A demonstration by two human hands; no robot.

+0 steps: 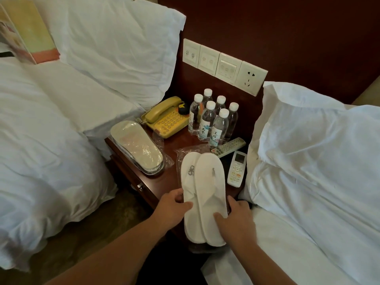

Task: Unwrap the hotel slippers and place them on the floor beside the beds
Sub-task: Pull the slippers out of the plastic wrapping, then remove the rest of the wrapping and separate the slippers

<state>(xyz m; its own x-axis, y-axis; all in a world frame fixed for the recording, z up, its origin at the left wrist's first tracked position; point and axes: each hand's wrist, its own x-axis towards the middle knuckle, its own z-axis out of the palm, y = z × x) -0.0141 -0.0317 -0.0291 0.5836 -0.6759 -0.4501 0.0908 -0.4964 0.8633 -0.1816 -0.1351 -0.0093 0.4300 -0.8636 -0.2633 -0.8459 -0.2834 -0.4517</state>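
Note:
A pair of white slippers [202,194], out of its wrapper, lies stacked on the front of the dark wooden nightstand [168,159], heels over the front edge. My left hand [174,206] grips the left slipper's side, thumb on top. My right hand [234,217] holds the right slipper's side, thumb on its sole end. Clear plastic wrapping [185,151] lies crumpled under the toes. A second pair of slippers in its wrapper [136,146] rests on the nightstand's left side.
A yellow telephone [166,120], several water bottles [213,120] and two remotes [236,168] crowd the nightstand's back and right. White beds with pillows flank it, left bed [41,151] and right bed [318,182]. Dark floor [102,233] shows between them. Wall switches [224,65] sit behind.

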